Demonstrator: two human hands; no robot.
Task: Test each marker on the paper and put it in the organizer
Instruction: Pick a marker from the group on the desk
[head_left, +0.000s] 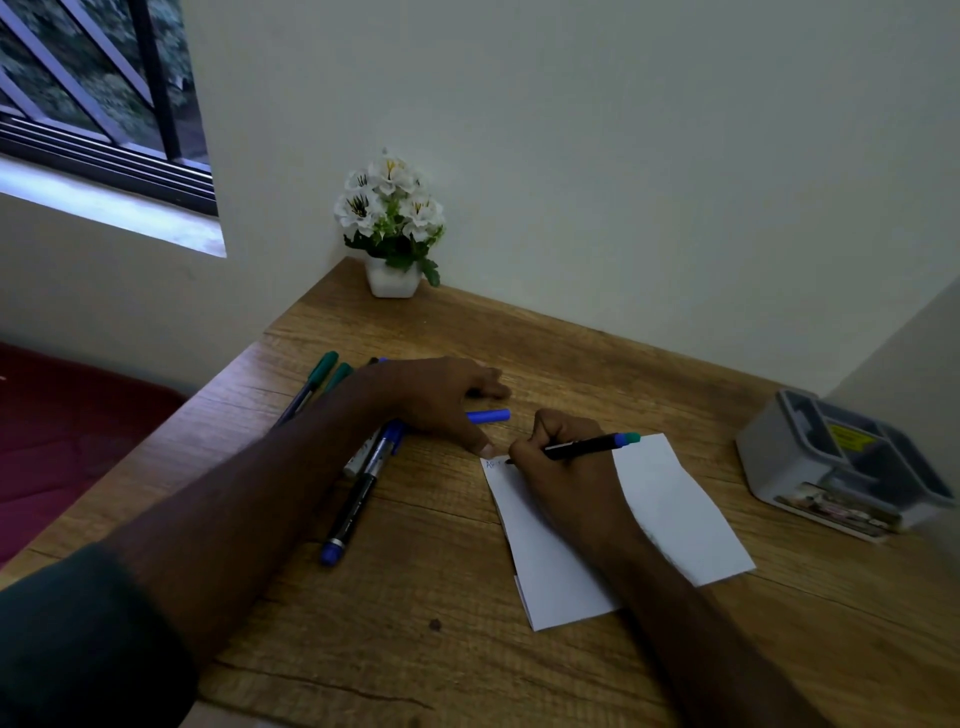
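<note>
My right hand (563, 470) grips a black marker (587, 446) with a blue and teal end, its tip on the top left corner of the white folded paper (670, 509), where a few letters show. My left hand (441, 397) rests on the wooden desk with its thumb pressing the paper's top left corner. A loose blue cap (491, 415) lies just beyond that hand. Several markers (358, 488) lie under and beside my left forearm, among them two teal-capped ones (319, 374). The grey organizer (841, 462) stands at the desk's right edge.
A white pot of white flowers (392, 228) stands in the far corner against the wall. A window is at the upper left. A dark red surface lies left of the desk (623, 364). The wall closes in behind the organizer.
</note>
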